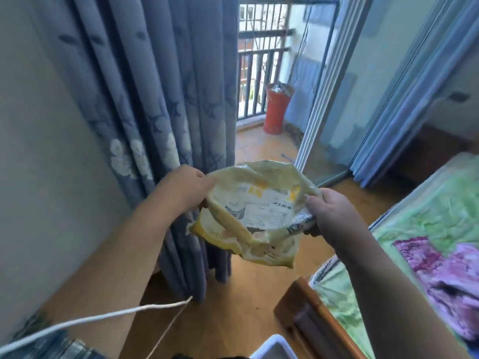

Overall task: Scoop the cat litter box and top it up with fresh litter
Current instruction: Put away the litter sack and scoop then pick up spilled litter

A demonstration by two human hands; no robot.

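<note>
I hold a crumpled yellow and white plastic litter bag [259, 211] in the air at chest height, its mouth spread toward me. My left hand [185, 187] pinches the bag's left rim. At the bag's right side my right hand [331, 213] grips the rim. The bag looks slack and flat, and I cannot see any litter inside it. A white rim of a box [272, 345], possibly the litter box, shows at the bottom edge, below the bag.
A blue-grey flowered curtain [160, 99] hangs at the left. An open sliding glass door [337, 99] leads to a balcony with a red bin [276, 110] and railings. A bed with a green and pink cover [427, 242] and wooden frame [311, 320] stands at the right. A white cord [103, 317] crosses the lower left.
</note>
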